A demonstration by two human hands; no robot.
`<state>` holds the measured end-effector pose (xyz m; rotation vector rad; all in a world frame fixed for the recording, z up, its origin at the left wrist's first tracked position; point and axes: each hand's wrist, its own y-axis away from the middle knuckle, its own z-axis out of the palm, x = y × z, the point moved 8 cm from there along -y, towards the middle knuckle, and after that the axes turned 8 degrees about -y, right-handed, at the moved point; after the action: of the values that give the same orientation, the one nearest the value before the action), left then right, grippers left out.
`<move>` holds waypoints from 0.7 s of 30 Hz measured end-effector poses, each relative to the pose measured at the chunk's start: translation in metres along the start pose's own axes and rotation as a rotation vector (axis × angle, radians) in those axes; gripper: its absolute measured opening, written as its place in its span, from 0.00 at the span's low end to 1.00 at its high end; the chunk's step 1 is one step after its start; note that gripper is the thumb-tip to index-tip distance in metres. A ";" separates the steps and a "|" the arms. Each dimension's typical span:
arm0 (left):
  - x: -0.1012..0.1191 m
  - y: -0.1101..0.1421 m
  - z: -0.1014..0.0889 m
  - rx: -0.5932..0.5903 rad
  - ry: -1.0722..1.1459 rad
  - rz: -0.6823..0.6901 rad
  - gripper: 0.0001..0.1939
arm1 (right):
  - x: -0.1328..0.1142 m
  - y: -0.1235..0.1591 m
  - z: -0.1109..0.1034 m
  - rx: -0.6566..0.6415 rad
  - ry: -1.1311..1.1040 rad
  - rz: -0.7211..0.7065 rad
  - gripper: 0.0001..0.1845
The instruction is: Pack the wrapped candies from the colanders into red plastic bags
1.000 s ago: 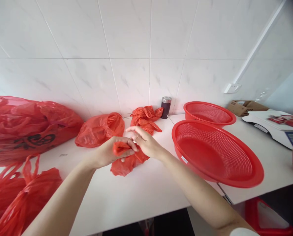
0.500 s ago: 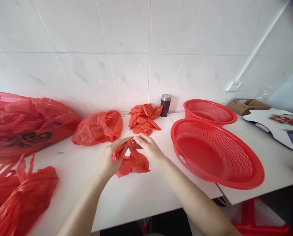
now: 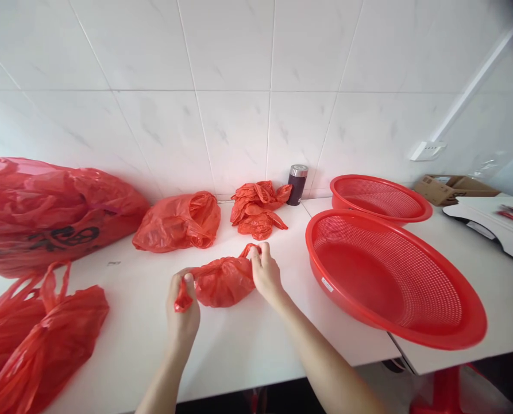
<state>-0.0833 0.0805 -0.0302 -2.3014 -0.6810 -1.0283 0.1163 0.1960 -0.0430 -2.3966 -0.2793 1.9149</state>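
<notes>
A small red plastic bag (image 3: 222,281) lies on the white counter (image 3: 247,339) between my hands. My left hand (image 3: 182,307) is closed on the bag's left handle, pulled out to the side. At the bag's upper right, my right hand (image 3: 265,273) pinches the other handle. The bag bulges with something inside that I cannot see.
A large red mesh basin (image 3: 394,276) sits at the right with a second one (image 3: 379,198) behind it. Other red bags lie at far left (image 3: 45,210), bottom left (image 3: 36,345) and behind (image 3: 178,221). Crumpled red bags (image 3: 258,208), a dark jar (image 3: 297,184), a scale (image 3: 493,221) and a carton (image 3: 452,188) stand near the wall.
My hands, together over the bag's top a second ago, have moved apart, each drawing a handle outward. The view has shifted a little to the left.
</notes>
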 end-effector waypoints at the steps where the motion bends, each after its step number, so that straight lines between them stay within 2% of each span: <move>1: 0.005 -0.001 0.008 -0.012 -0.004 0.007 0.21 | -0.003 0.006 0.009 -0.018 0.084 -0.014 0.15; 4: 0.008 -0.004 0.031 -0.079 -0.056 0.016 0.20 | -0.005 0.019 0.029 -0.074 0.333 -0.104 0.13; 6: 0.002 -0.006 0.040 -0.129 -0.114 0.013 0.19 | 0.001 0.021 0.031 -0.093 0.433 -0.160 0.10; 14: -0.019 -0.017 0.049 -0.287 -0.395 0.049 0.14 | 0.037 -0.003 0.001 -0.136 0.603 -0.158 0.04; 19: -0.020 -0.024 0.064 -0.341 -0.573 0.081 0.17 | 0.052 -0.012 0.001 -0.142 0.702 -0.100 0.05; 21: -0.021 -0.026 0.069 -0.350 -0.633 0.094 0.15 | 0.054 -0.013 0.005 -0.147 0.732 -0.088 0.05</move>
<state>-0.0766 0.1390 -0.0794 -2.9705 -0.6500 -0.3762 0.1219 0.2187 -0.0942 -2.9064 -0.4666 0.8996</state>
